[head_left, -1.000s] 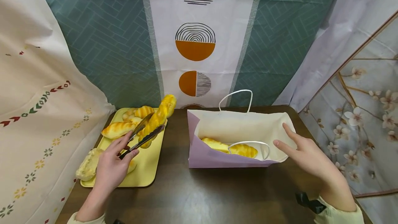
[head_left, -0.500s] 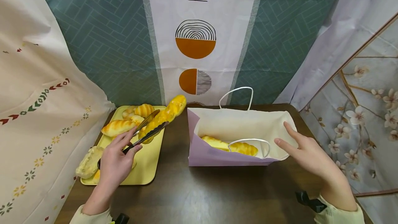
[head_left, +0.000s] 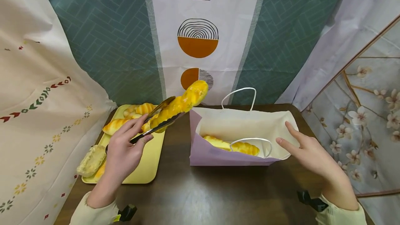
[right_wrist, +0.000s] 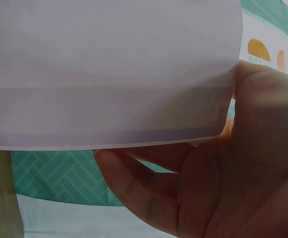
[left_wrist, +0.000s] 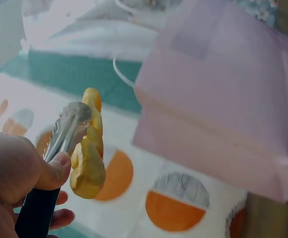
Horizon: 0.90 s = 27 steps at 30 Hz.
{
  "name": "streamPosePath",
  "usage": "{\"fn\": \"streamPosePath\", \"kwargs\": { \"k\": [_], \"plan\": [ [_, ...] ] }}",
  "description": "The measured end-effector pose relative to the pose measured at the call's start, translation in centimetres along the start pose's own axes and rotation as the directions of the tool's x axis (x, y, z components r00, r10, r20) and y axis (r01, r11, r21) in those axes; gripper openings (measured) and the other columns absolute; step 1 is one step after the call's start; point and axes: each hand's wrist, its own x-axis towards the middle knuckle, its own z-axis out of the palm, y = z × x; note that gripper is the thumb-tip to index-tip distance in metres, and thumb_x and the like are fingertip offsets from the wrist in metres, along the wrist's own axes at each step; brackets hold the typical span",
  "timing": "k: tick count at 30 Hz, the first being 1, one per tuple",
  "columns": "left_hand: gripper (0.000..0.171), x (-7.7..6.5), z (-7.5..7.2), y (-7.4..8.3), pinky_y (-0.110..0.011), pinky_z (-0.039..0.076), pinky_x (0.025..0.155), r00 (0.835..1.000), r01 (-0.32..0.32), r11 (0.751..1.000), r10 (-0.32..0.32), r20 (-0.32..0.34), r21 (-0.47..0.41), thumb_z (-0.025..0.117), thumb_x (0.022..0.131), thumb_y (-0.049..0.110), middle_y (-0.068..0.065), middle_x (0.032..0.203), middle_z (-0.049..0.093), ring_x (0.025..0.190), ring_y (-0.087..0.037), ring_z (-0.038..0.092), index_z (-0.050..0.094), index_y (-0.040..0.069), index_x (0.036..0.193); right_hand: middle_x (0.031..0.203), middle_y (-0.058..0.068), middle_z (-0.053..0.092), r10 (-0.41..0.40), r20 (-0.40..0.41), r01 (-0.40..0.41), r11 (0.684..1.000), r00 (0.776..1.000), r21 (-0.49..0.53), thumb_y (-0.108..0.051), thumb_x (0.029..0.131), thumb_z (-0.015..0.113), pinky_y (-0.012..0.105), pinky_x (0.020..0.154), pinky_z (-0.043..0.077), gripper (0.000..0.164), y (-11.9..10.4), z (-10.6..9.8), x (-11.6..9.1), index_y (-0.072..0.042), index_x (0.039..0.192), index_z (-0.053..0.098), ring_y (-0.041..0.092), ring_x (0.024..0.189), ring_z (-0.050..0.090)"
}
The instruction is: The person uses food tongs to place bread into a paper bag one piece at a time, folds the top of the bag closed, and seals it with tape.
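My left hand (head_left: 125,150) grips black-handled metal tongs (head_left: 163,124), closed around a long golden twisted bread (head_left: 187,100). The bread is raised between the tray and the lilac paper bag (head_left: 225,159), its far end near the bag's left rim. In the left wrist view the tongs' tip (left_wrist: 77,116) clasps the bread (left_wrist: 89,166) from the side. My right hand (head_left: 307,153) holds the bag's right corner, thumb reaching into the opening and other fingers (right_wrist: 134,191) around the edge. Inside the bag lie a pale loaf (head_left: 215,142) and another twisted bread (head_left: 245,148).
A yellow tray (head_left: 147,167) on the left holds several breads, including an oval loaf (head_left: 114,126) and a pale roll (head_left: 92,160). White handles (head_left: 239,89) rise from the bag. The dark wooden table (head_left: 193,193) meets a patterned curtain (head_left: 125,44) behind.
My left hand has lifted the tongs and twisted bread up and to the right, away from the tray toward the bag. The right hand stays at the bag's corner.
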Motion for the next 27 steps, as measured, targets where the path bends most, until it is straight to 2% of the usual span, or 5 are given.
{"fn": "streamPosePath", "kwargs": {
  "k": [4, 6, 15, 20, 27],
  "plan": [
    [0.070, 1.9, 0.5, 2.3, -0.025, 0.048, 0.086, 0.993, -0.107, 0.994, 0.106, 0.043, 0.003, 0.085, 0.077, 0.005, 0.002, 0.127, 0.065, 0.105, -0.018, 0.064, 0.059, 0.020, 0.140, 0.158, 0.021, 0.026, -0.004, -0.013, 0.004, 1.000, 1.000, -0.003, -0.052, 0.101, 0.050, 0.064, 0.099, 0.035, 0.079, 0.0, 0.1, 0.0, -0.010, 0.159, 0.018, 0.047, 0.137, 0.037],
    [0.068, 2.6, 0.8, 3.6, -0.033, 0.047, 0.087, 0.983, -0.171, 0.985, 0.170, 0.066, 0.010, 0.085, 0.078, 0.007, 0.001, 0.125, 0.066, 0.105, -0.020, 0.063, 0.060, 0.019, 0.140, 0.158, 0.021, 0.027, -0.003, -0.016, 0.003, 1.000, 1.000, -0.005, -0.053, 0.101, 0.050, 0.063, 0.099, 0.036, 0.079, 0.0, 0.2, 0.1, -0.012, 0.159, 0.018, 0.045, 0.136, 0.039],
    [0.053, 4.3, 2.8, 7.6, -0.041, 0.047, 0.078, 0.898, -0.430, 0.900, 0.418, 0.139, 0.066, 0.077, 0.085, 0.007, 0.000, 0.116, 0.068, 0.102, -0.023, 0.063, 0.064, 0.017, 0.136, 0.156, 0.024, 0.028, -0.004, 0.005, 0.004, 1.000, 1.000, -0.022, -0.057, 0.100, 0.047, 0.065, 0.097, 0.037, 0.081, -0.4, 0.4, 0.2, -0.012, 0.160, 0.015, 0.046, 0.134, 0.042],
    [0.056, 4.9, 4.3, 8.7, -0.036, 0.044, 0.072, 0.852, -0.498, 0.863, 0.466, 0.239, 0.090, 0.082, 0.083, 0.020, 0.001, 0.118, 0.067, 0.099, -0.020, 0.063, 0.064, 0.018, 0.136, 0.159, 0.023, 0.024, 0.018, 0.029, -0.018, 1.000, 0.999, -0.009, -0.061, 0.100, 0.045, 0.066, 0.098, 0.036, 0.085, -0.6, 0.3, 0.2, -0.008, 0.159, 0.014, 0.047, 0.136, 0.037],
    [0.054, 5.9, 6.3, 9.5, -0.034, 0.043, 0.070, 0.793, -0.577, 0.800, 0.500, 0.346, 0.165, 0.082, 0.082, 0.019, 0.001, 0.119, 0.067, 0.098, -0.020, 0.064, 0.065, 0.021, 0.133, 0.156, 0.026, 0.028, 0.016, 0.034, -0.015, 1.000, 0.999, -0.019, -0.060, 0.100, 0.044, 0.066, 0.096, 0.039, 0.084, -0.7, 0.4, 0.2, -0.008, 0.159, 0.014, 0.047, 0.133, 0.042]
  ]
}}
